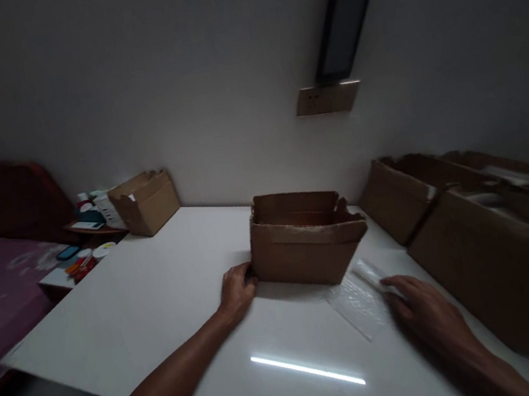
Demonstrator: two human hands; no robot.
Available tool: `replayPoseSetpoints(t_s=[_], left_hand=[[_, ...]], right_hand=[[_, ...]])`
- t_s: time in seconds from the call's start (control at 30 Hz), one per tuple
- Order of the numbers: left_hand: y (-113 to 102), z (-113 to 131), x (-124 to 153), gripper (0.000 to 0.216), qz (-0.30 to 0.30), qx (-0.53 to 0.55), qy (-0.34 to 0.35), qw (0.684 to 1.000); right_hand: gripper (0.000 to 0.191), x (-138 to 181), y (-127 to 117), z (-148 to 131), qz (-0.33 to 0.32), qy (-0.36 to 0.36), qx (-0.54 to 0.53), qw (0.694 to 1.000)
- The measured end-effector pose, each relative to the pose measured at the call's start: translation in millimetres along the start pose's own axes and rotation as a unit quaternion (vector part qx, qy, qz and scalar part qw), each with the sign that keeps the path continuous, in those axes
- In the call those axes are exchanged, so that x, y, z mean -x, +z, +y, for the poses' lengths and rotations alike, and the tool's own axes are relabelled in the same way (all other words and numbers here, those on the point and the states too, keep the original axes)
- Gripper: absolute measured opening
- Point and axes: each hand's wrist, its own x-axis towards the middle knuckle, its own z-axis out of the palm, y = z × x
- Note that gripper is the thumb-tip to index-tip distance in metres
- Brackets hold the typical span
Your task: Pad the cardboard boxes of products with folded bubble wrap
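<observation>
L hand flat, fingers vs. cardboard box mid-table; R hand spread on plastic bag nr right edge.

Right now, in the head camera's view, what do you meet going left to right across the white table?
Small open cardboard box by the wall → left hand → torn open cardboard box → clear plastic bag → right hand → long cardboard boxes.

Both forearms bare, no sleeves in view; left grip & right grip: no rings, watch, gloves
</observation>
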Motion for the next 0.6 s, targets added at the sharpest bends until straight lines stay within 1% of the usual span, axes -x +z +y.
replayPoseSetpoints(t_s=[0.03,0.07,0.1,0.17,0.23,0.3,0.33,0.37,0.4,0.47,0.5,0.53,0.57,0.6], left_hand=[[0,-1,0,0.044,0.000,0.007,0.006,1.000],[0,-2,0,0.043,0.000,0.016,0.012,1.000],[-1,-3,1,0.042,0.002,0.024,0.015,1.000],[-4,-3,3,0.040,0.016,0.039,0.016,0.999],[-10,-1,9,0.036,0.043,0.047,0.011,0.998],[-18,5,20,0.030,0.070,0.047,0.008,0.996],[-21,10,27,0.027,0.082,0.044,0.016,0.996],[-24,16,36,0.022,0.091,0.040,0.039,0.994],[-25,24,45,0.017,0.095,0.037,0.079,0.992],[-22,42,61,0.011,0.086,0.041,0.186,0.978],[-19,53,68,0.015,0.071,0.047,0.236,0.968],[-15,65,72,0.025,0.049,0.055,0.272,0.959],[-10,78,75,0.039,0.021,0.065,0.289,0.955],[-6,91,75,0.053,-0.012,0.075,0.292,0.953]], right_hand=[[0.031,1,-5,-5,0.009,0.023,-0.028,0.999],[0.028,2,-11,-10,0.028,0.061,-0.077,0.995],[0.026,3,-17,-14,0.050,0.107,-0.138,0.983],[0.025,7,-30,-19,0.099,0.197,-0.256,0.941],[0.033,14,-41,-20,0.128,0.250,-0.328,0.902],[0.040,23,-50,-20,0.134,0.264,-0.360,0.885],[0.042,29,-54,-22,0.134,0.268,-0.376,0.877],[0.043,34,-58,-25,0.131,0.271,-0.397,0.867],[0.044,39,-62,-30,0.125,0.273,-0.422,0.856],[0.044,47,-72,-44,0.106,0.269,-0.484,0.826],[0.043,49,-78,-54,0.092,0.264,-0.516,0.810],[0.041,52,-85,-64,0.072,0.256,-0.546,0.794],[0.040,53,-92,-74,0.049,0.247,-0.571,0.781],[0.038,54,-98,-85,0.022,0.237,-0.588,0.773]])
